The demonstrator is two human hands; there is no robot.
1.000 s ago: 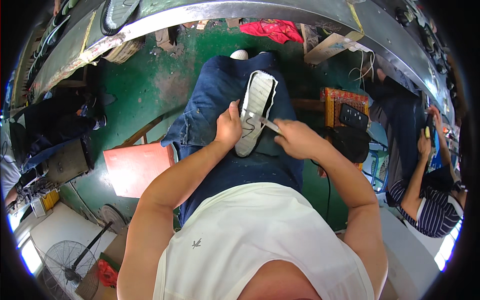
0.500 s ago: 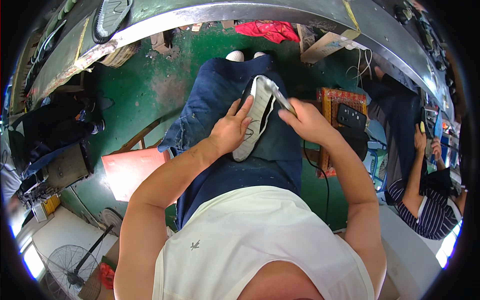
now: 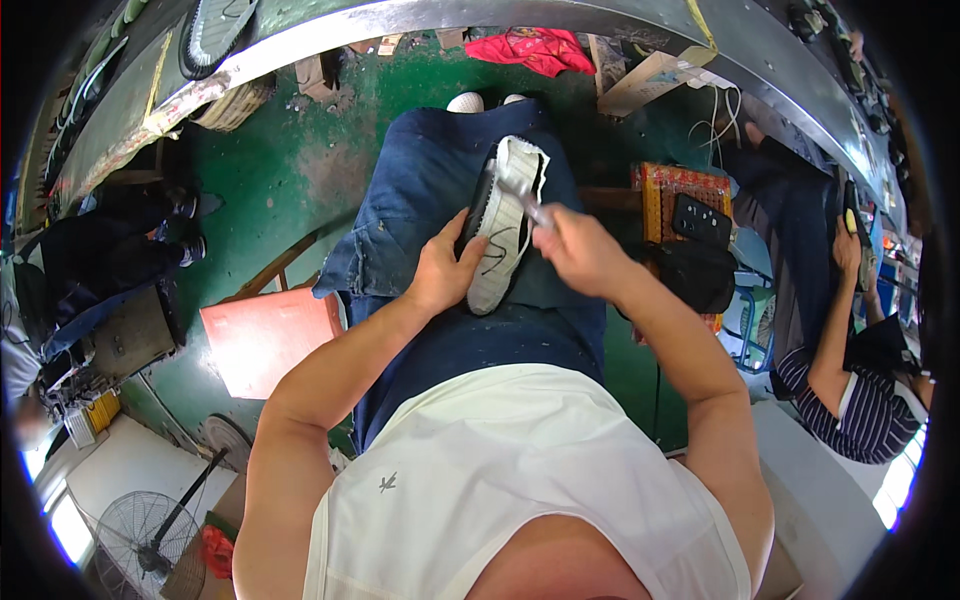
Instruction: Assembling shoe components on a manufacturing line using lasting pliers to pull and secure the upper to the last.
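On my lap, across a dark blue apron (image 3: pixel 400 190), lies a shoe (image 3: pixel 487 275) with its pale underside up. Its dark side shows along the left, and a white, loose-looking edge curls round the far end. Black scribbled lines mark the underside. My left hand (image 3: pixel 445 268) grips the near left side of the shoe, thumb on the underside and fingers round the side. In my closed right hand (image 3: pixel 582 250) is a silvery hammer-like tool (image 3: pixel 528 204), its blurred head over the far half of the underside.
A metal-edged workbench (image 3: pixel 400 30) curves across the far side, with another shoe piece (image 3: pixel 218 35) on it. To the right are a phone (image 3: pixel 702 220) and a black bag (image 3: pixel 692 275); a co-worker in a striped shirt (image 3: pixel 855 410) sits beyond. A pink box (image 3: pixel 265 340) stands left.
The tool has swung from the shoe's far right edge leftward over its underside, my right hand moving left with it. My left hand has shifted from the underside toward the shoe's left side.
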